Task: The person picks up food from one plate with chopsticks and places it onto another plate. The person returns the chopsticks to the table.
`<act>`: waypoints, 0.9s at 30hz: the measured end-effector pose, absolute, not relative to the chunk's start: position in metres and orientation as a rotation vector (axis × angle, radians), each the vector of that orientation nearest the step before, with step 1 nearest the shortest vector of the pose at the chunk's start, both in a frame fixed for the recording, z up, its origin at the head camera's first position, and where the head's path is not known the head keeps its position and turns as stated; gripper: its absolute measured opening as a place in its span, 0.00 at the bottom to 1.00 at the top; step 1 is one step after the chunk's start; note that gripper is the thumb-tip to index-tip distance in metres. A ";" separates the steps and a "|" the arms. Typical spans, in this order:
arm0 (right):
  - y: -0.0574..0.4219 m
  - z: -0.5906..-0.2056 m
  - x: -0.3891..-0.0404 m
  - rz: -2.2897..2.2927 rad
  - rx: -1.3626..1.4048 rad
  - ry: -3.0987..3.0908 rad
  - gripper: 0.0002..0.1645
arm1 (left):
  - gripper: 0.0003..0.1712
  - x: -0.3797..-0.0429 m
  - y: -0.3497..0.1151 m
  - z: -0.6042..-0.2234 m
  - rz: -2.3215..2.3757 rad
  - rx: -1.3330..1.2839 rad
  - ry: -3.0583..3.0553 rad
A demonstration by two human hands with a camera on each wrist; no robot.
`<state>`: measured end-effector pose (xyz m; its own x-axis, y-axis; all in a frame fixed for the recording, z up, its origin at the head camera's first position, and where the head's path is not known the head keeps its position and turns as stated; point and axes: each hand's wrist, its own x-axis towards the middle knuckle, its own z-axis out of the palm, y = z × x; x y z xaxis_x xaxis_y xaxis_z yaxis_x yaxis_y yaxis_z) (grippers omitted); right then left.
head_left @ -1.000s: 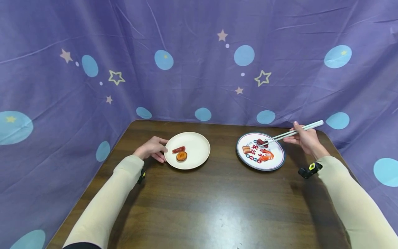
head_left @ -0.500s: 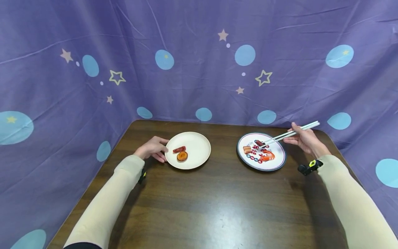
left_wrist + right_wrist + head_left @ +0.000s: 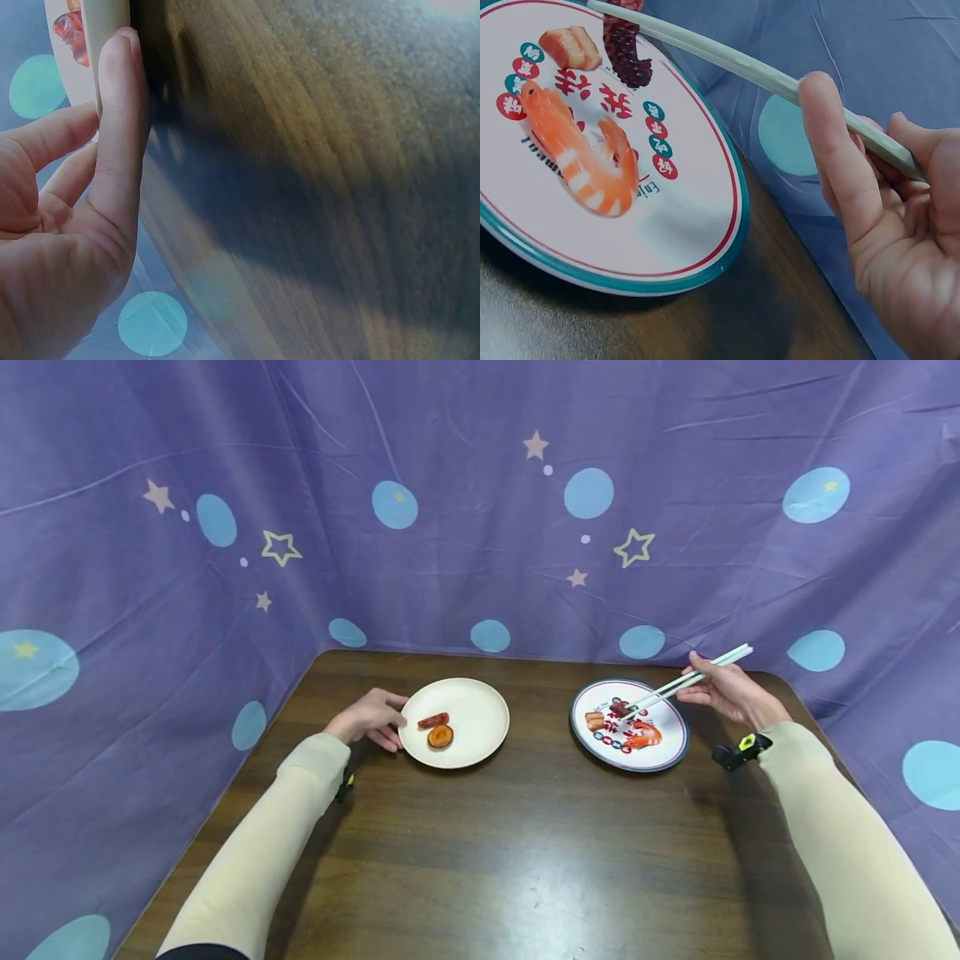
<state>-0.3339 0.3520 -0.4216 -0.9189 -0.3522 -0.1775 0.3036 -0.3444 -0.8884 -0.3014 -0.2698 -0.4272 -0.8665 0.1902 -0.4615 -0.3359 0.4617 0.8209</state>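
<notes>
Pale green chopsticks (image 3: 720, 54) are pinched in our right hand (image 3: 731, 691), slanting down over the patterned plate (image 3: 690, 240). Their tips are right at the dark red meat chunk (image 3: 626, 52), which sits on that plate, but we honestly can't tell if they're squeezed onto it. Same plate has a pork-belly-looking piece (image 3: 571, 49) just left of it and an orange shrimp (image 3: 559, 131) nearer us. Over on our left, our left hand (image 3: 369, 720) pinches the left rim of a cream plate (image 3: 476, 727), where a reddish sausage piece (image 3: 433, 721) lies beside a round orange-brown slice (image 3: 440, 737).
</notes>
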 end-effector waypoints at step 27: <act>0.321 -0.403 -0.349 -2.159 -0.111 1.507 0.29 | 0.39 -0.306 -0.266 -0.429 1.376 -0.126 2.227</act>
